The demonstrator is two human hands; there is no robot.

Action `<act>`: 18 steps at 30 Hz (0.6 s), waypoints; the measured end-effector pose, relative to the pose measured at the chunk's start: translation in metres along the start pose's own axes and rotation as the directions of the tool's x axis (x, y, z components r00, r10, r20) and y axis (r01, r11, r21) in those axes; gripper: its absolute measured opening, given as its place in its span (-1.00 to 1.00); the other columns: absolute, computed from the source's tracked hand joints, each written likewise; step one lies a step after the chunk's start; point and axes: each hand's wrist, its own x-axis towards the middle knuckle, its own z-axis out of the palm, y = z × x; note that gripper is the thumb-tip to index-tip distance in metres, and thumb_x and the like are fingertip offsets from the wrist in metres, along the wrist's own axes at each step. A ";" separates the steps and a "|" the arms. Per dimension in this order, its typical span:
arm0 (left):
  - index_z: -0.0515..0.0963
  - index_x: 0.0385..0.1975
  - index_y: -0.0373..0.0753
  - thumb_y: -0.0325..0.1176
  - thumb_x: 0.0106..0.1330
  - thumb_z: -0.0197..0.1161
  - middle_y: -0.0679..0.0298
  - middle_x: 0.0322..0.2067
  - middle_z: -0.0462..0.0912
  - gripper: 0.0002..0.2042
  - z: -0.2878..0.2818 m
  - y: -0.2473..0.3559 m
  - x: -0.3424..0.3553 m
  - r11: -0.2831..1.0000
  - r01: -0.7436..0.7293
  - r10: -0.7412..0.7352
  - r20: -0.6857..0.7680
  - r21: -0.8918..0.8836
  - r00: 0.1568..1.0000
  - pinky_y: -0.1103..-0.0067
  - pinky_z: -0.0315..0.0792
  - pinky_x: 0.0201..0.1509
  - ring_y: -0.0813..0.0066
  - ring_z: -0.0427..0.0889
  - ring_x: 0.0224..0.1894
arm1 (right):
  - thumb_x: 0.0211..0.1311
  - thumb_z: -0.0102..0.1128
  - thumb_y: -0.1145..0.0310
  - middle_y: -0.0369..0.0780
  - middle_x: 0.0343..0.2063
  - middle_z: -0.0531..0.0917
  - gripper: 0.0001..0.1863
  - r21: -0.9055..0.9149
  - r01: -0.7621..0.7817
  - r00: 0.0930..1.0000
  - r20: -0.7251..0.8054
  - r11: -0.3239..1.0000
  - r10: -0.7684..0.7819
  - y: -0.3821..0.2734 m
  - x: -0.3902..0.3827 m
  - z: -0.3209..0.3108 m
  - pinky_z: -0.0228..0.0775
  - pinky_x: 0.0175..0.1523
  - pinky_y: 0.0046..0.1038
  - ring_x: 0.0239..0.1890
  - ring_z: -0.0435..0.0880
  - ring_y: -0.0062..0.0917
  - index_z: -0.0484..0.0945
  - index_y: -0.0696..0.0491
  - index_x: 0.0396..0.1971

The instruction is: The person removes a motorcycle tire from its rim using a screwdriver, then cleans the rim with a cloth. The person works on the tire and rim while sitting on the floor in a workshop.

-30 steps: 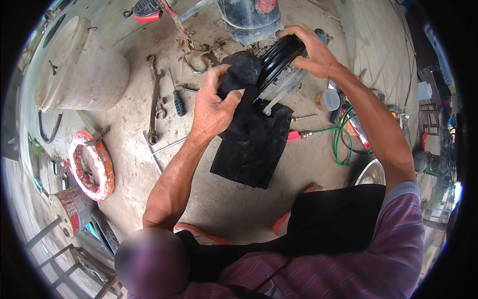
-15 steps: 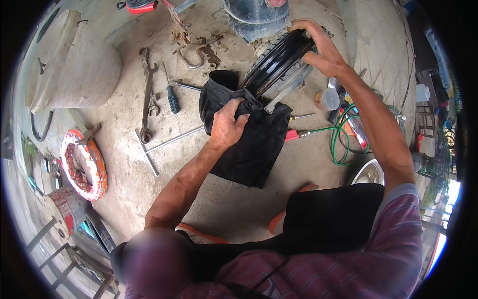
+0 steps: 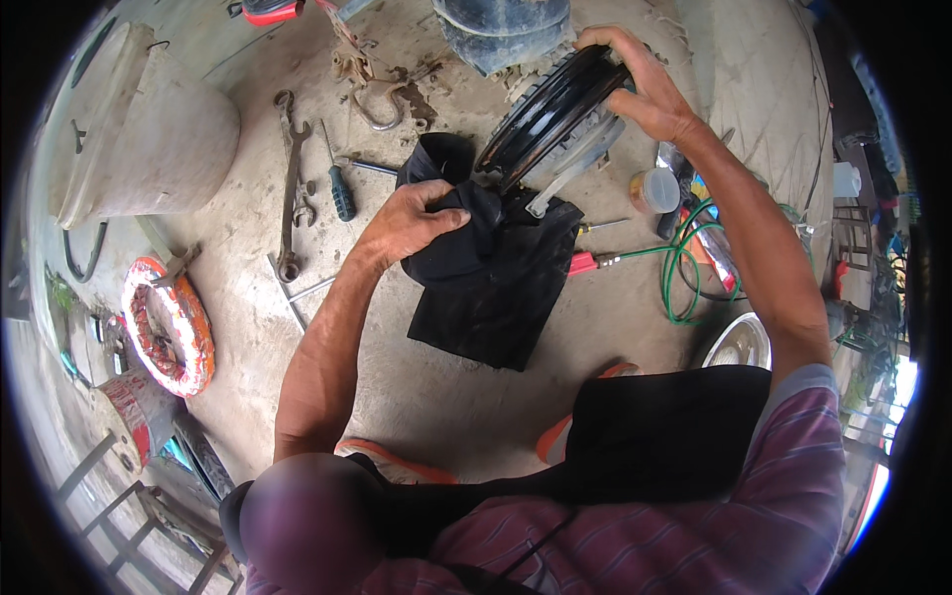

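Note:
My right hand [image 3: 645, 84] grips the upper edge of a black, glossy wheel rim [image 3: 531, 114], tilted over the floor, with a metal bar [image 3: 555, 193] under its lower side. My left hand [image 3: 416, 218] pinches a bunched fold of black cloth [image 3: 476, 307], which lies spread on the concrete below the wheel and partly hides its lower edge. Left of the cloth are a screwdriver [image 3: 341, 193] and a large wrench [image 3: 292, 198]. A T-handle tool [image 3: 288, 302] lies behind my left forearm.
A white bucket [image 3: 159, 129] stands upper left, a red-and-white ring [image 3: 164, 327] left. Above the wheel is a grey-blue container [image 3: 501, 30]. A jar [image 3: 654, 191], green hose [image 3: 674, 283] and silver basin [image 3: 739, 347] sit right. My feet [image 3: 392, 461] are below.
The wheel has moved slightly up and right in my right hand. My left hand moved down and left with the cloth, which is now pulled away from the rim into a lower bundle.

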 end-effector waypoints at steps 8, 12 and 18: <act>0.78 0.03 -0.36 -0.28 0.37 0.53 0.10 -0.08 0.87 -0.66 -0.060 -0.026 -0.004 0.990 0.079 -0.053 -0.222 0.113 0.974 0.41 0.63 0.14 0.28 0.83 -0.03 | -0.04 0.20 0.33 -0.13 0.25 0.58 -0.24 -0.018 -0.082 0.996 0.035 0.996 0.083 0.005 0.002 0.003 0.25 0.56 -0.27 0.37 0.54 -0.18 0.48 0.04 0.32; 0.82 -0.20 -0.36 -0.05 0.33 0.45 -0.03 -0.26 0.85 -0.59 -0.047 -0.046 -0.021 0.799 0.311 -0.315 -0.081 0.514 0.946 0.28 0.66 0.02 0.16 0.85 -0.14 | -0.07 0.17 0.33 -0.16 0.26 0.56 -0.22 -0.002 -0.137 0.987 0.089 0.991 0.137 0.006 0.002 -0.001 0.20 0.57 -0.33 0.38 0.52 -0.24 0.47 0.03 0.33; 0.70 -0.04 -0.36 0.17 0.30 0.48 -0.11 -0.03 0.82 -0.39 0.038 -0.054 -0.069 0.774 0.448 -0.439 -0.132 0.447 0.889 0.23 0.64 0.16 -0.01 0.81 0.08 | -0.03 0.25 0.34 -0.01 0.26 0.55 -0.26 0.043 -0.051 0.998 0.046 0.998 0.049 0.007 -0.003 -0.003 0.20 0.58 -0.17 0.37 0.50 -0.05 0.49 0.12 0.29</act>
